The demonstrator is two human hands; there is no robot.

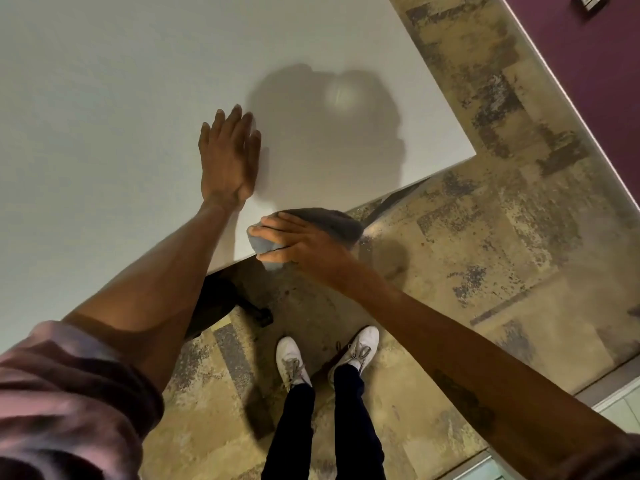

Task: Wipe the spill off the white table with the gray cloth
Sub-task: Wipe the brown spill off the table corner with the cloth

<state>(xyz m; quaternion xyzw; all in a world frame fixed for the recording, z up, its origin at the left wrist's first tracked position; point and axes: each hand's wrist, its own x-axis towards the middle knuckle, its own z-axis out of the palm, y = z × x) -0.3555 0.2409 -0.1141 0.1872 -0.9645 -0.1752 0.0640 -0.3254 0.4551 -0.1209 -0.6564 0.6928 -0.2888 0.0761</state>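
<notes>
Item: gray cloth (263,244), bunched, at the near edge of the white counter (104,98), lower centre of the frame, partly hanging past the edge. A blurred dark-gray part trails to the right behind the hand.

Right hand (294,244): laid over the cloth, fingers (268,233) curled around it and pinching it against the palm.

Left hand (230,157): flat on the counter just above the cloth, palm down, fingers (235,123) straight and close together, holding nothing.

Spill: not discernible; the counter shows only shadow and one pale round glare spot, centre right. Extent of remaining wet cannot be told.

Step in hand, judged: a wiping stroke ending at the counter edge. To do it well, keep the cloth flat under the palm, press evenly, gather liquid inward rather than pushing it over the edge onto the floor, and lean on the braced left hand for steadiness.

Surface: smooth, matte white, corner at centre right.

Room: mottled tan and gray carpet (485,237); purple wall (595,81), upper right; white shoes (291,358), dark trousers, bottom centre; black chair base (221,303) under the counter.
</notes>
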